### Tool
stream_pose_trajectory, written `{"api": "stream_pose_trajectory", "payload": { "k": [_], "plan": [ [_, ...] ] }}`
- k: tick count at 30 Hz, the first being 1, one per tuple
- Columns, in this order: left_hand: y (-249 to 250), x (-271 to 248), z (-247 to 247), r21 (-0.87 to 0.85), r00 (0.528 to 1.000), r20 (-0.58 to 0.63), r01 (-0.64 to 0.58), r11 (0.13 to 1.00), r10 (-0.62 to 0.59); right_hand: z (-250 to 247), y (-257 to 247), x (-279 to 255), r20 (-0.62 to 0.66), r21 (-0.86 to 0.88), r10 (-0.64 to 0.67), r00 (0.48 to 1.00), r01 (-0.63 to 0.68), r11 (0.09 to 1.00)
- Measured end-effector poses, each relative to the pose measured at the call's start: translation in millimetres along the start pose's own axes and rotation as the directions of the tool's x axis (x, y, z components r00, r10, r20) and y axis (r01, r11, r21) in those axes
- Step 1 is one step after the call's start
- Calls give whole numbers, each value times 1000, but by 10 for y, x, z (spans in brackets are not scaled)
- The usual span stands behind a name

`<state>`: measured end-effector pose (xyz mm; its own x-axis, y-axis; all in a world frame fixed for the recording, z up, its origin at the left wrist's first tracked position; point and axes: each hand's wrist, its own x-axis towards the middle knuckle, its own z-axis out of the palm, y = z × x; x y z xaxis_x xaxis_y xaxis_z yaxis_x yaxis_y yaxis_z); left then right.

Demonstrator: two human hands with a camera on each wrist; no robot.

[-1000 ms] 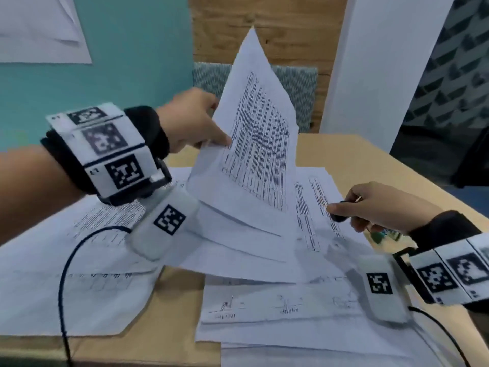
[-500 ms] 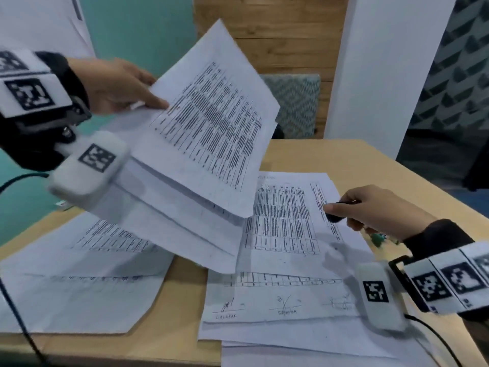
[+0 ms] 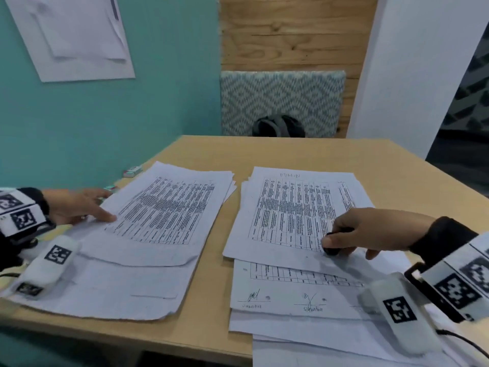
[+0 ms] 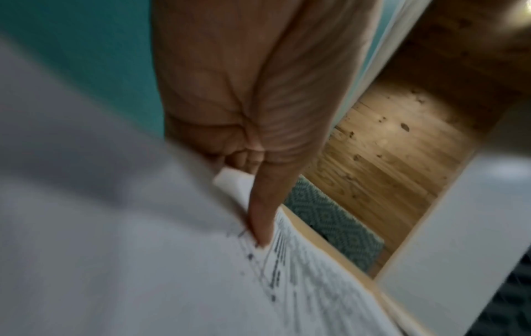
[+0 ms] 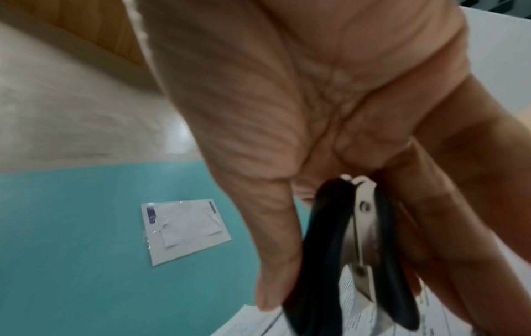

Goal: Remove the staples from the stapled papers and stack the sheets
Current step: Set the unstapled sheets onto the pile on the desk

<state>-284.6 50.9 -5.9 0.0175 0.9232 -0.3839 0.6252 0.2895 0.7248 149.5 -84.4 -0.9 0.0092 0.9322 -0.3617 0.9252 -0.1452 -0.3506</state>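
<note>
Your wooden table [image 3: 304, 152] carries two spreads of paper — the left stack [image 3: 148, 234] toward nine o'clock and the right pile [image 3: 296, 221] toward three, a strip of bare wood between them. How many sheets each holds cannot be told; the edges overlap. Both top sheets bear printed tables, and a sheet lower in the right pile shows signatures at six o'clock. Behind the table stand a teal wall [image 3: 105, 115] at ten o'clock, a wood-panelled wall at twelve, a patterned chair back [image 3: 280, 99] and one paper sheet stuck to the teal wall [image 3: 71, 35].

You have two hands in view. Your left hand [image 3: 79, 207] pinches the near-left edge of the left stack's top sheets, thumb on top. Your right hand [image 3: 370, 231] curls around one black staple remover [image 5: 344, 250] — its tip rests on the right pile's top sheet. Two small boxes [image 3: 132, 170] lie at the table's ten o'clock edge.
</note>
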Motion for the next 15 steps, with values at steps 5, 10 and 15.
{"api": "stream_pose_trajectory", "payload": {
  "k": [5, 10, 15],
  "plan": [
    [-164, 76, 28, 371, 998, -51, -14, 929, 35, -6, -30, -13, -4, -70, -3, 1000, 3, 998],
    [-72, -32, 97, 842, 976, 46, -152, 518, 211, -1, -65, 15, -10, -68, 5, 1000, -5, 998],
    [76, -543, 433, 655, 880, 368, -474, 589, 299, -10, -86, 19, 0, -83, 8, 1000, -8, 996]
  ]
}}
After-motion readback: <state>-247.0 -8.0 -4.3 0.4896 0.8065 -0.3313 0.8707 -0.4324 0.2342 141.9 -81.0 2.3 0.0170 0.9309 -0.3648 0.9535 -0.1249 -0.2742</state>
